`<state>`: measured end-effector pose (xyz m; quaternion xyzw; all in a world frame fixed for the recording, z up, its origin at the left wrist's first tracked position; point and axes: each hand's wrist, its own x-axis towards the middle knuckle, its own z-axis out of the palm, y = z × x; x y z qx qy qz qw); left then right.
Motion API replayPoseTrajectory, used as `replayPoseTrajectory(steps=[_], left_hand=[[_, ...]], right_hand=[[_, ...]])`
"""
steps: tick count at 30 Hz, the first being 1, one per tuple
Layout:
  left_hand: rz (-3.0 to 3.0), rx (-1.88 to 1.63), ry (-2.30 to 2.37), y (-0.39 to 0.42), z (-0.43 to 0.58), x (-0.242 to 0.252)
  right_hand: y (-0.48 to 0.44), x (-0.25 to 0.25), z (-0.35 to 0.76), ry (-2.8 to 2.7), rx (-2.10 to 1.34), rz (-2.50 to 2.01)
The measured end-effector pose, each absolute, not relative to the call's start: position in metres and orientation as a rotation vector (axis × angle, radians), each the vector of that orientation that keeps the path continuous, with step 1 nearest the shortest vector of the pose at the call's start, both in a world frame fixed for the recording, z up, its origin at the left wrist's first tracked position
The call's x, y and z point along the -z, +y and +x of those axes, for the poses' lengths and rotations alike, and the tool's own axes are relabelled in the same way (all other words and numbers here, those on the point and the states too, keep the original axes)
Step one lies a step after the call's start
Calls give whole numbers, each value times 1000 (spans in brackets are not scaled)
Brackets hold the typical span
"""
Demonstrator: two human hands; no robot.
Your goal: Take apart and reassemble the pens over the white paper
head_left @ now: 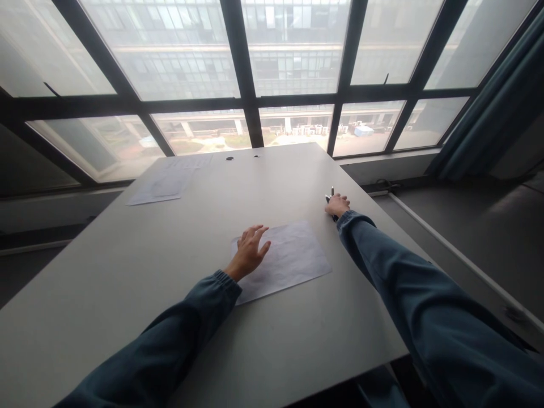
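Note:
A sheet of white paper [289,255] lies flat on the white table, slightly turned. My left hand [249,252] is over its left side, palm down, with the fingers apart and nothing held. Whether it presses on the sheet or hovers just above, I cannot tell. Farther right, close to the table's right edge, the fingers of my right hand [339,205] are curled over a pen [327,199]. Dark and silvery ends stick out around the fingers, perhaps from more than one pen; the rest is hidden by the hand.
More papers [164,182] lie at the far left of the white table [140,277]. Two round holes, one a cable hole [230,158], are near the back edge. Beyond stand large windows with dark frames [250,102]; a blue curtain [488,113] hangs at right.

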<state>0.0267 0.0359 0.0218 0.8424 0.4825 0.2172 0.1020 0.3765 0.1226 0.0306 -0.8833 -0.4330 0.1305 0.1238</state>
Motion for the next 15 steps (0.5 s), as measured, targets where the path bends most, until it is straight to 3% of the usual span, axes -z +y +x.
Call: replayPoseTrajectory(steps=[11,15], left_hand=[[2097,-932,1165,66,20,-27],[1733,-990,949,70,19,-60]], right_hand=[[115,-42,371,-1414,-335,-2212],[106,-53,282,-1526,-479,-1450]])
